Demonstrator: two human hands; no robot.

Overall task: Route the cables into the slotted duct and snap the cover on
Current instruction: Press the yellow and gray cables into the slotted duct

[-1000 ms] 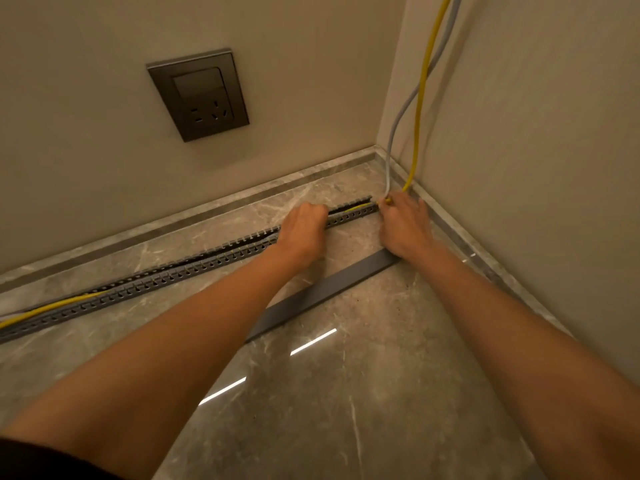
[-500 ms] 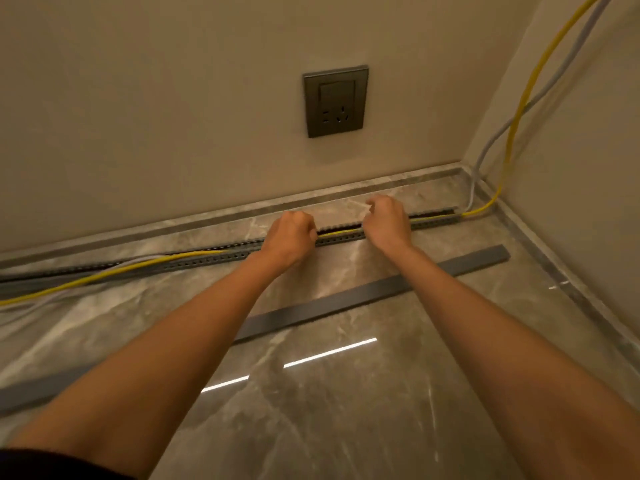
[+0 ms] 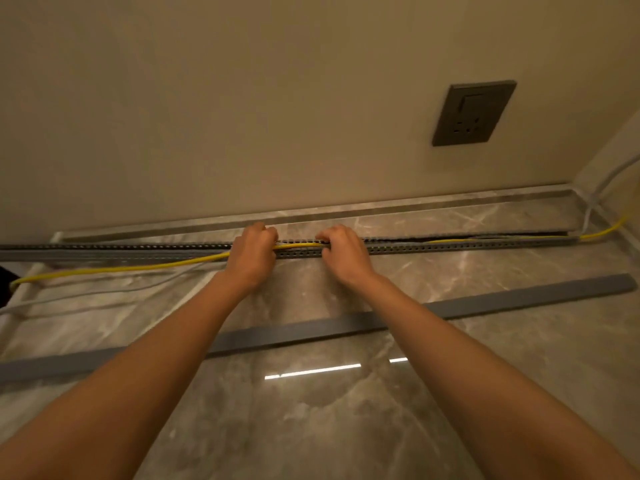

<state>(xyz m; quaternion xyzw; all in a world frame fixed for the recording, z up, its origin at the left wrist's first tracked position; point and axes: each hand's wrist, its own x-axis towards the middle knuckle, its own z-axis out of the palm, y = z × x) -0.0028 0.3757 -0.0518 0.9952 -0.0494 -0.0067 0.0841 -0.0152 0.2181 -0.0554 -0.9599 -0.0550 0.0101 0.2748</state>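
Observation:
A long grey slotted duct (image 3: pixel 450 247) lies on the floor along the wall. A yellow cable (image 3: pixel 138 268) runs inside the duct on the right, passes between my hands, and leaves it to the left across the floor. A pale grey cable (image 3: pixel 104 294) lies loose beside it on the left. My left hand (image 3: pixel 252 255) and my right hand (image 3: pixel 341 252) rest on the duct with fingers curled over the yellow cable, pressing it in. The flat grey cover (image 3: pixel 519 292) lies on the floor nearer to me, under my forearms.
A dark wall socket (image 3: pixel 472 113) sits on the beige wall at upper right. Both cables rise up the corner (image 3: pixel 604 188) at far right. A grey marble skirting strip (image 3: pixel 415 206) runs behind the duct. The glossy floor (image 3: pixel 329 410) shows light reflections.
My hands have shifted leftward along the duct, following the yellow cable. The view has turned left, so the socket and the corner now sit further right.

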